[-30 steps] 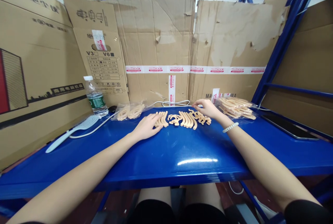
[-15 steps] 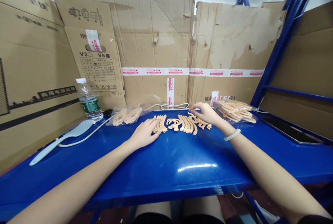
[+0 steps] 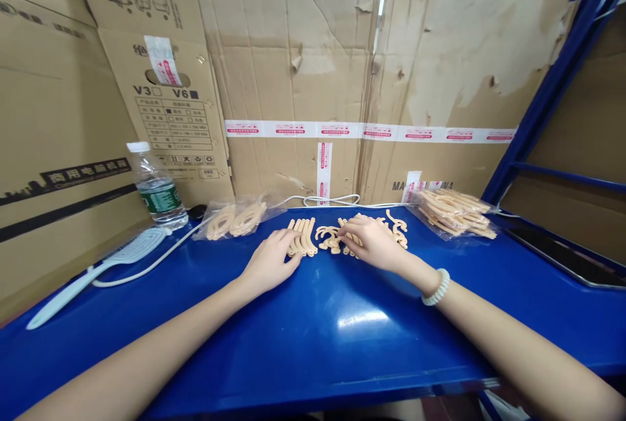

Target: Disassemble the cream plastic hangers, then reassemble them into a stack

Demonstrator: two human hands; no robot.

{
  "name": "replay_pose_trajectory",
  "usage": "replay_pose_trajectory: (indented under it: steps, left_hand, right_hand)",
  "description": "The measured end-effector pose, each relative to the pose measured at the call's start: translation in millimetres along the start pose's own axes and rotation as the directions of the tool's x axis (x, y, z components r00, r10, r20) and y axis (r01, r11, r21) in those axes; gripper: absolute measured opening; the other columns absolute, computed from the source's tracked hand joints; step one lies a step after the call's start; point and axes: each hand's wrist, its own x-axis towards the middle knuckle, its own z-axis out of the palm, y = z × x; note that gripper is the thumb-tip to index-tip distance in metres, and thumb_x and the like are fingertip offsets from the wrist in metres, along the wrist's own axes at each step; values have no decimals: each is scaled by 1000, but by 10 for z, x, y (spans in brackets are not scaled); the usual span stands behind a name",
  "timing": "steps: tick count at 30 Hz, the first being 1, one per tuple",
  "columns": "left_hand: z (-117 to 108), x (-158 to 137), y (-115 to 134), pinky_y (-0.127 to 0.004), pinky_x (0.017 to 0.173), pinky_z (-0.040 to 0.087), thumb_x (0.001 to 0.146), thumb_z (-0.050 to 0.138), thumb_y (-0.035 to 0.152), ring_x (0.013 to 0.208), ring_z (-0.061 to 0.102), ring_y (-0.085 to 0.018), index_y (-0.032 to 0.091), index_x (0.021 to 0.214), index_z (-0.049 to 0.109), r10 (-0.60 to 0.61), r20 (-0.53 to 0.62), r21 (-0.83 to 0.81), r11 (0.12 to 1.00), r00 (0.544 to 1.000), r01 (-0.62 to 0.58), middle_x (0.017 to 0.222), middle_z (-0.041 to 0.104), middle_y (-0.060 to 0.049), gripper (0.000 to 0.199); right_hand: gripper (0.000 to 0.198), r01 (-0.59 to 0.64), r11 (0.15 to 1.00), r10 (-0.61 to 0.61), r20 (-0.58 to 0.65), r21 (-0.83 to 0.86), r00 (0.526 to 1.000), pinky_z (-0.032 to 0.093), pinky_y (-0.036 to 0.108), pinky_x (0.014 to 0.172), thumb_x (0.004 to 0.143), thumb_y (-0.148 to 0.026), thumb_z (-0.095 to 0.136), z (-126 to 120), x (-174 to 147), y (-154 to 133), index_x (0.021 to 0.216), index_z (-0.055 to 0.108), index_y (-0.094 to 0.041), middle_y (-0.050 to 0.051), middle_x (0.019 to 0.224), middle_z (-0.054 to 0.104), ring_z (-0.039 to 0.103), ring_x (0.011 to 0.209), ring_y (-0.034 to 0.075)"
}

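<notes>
My left hand (image 3: 270, 258) rests on the blue table at the left end of a row of curved, light wooden strips (image 3: 304, 238). Its fingers are stretched out, the thumb apart, and the fingertips touch the outermost strips. My right hand (image 3: 374, 242) is over a second row of similar strips, mostly covering them. Its fingers are bent and drawn together beside the small wooden pieces (image 3: 333, 246) in the middle; whatever lies between the fingertips is too small to make out. Further right lie loose curvy wooden pieces (image 3: 398, 229), partly behind my right hand.
Clear bags of wooden parts lie at the back left (image 3: 235, 220) and back right (image 3: 457, 212). A water bottle (image 3: 161, 196), a pale hairbrush (image 3: 105, 271) and a white cable (image 3: 147, 270) are on the left. A dark phone (image 3: 570, 257) lies far right. Cardboard (image 3: 293, 69) walls the back.
My right hand has moved left and nearer, from the loose pieces on the right to over the middle pieces. My left hand stays beside its row. The camera view has tipped and shifted slightly.
</notes>
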Motion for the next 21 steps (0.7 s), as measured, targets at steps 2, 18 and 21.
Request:
replay_pose_trajectory:
  steps: [2, 18, 21]
  left_hand:
    - [7, 5, -30, -48, 100, 46, 86, 50, 23, 114, 57, -29, 16, 117, 58, -8, -4, -24, 1000, 1000, 7, 119, 65, -12, 33]
    - [16, -19, -152, -48, 95, 48, 75, 46, 15, 108, 59, -28, 19, 96, 50, -31, -17, -159, 987, 999, 28, 109, 60, -10, 22]
    - [-15, 0, -154, -46, 94, 48, 75, 48, 16, 105, 59, -27, 20, 91, 52, -28, -6, -158, 987, 1000, 27, 104, 60, -8, 18]
  right_hand:
    - [16, -13, 1000, 14, -4, 21, 1000, 45, 34, 76, 90, -12, 52, 42, 8, -13, 93, 67, -16, 8, 86, 69, 60, 82, 22]
    - [8, -28, 978, 39, -46, 207, 998, 49, 34, 82, 91, -15, 59, 256, 57, 26, 90, 67, -18, 7, 90, 70, 62, 88, 20]
    - [11, -50, 966, 85, -128, 256, 988, 49, 35, 85, 94, -19, 55, 177, 47, 29, 93, 65, -17, 8, 96, 68, 61, 93, 20]
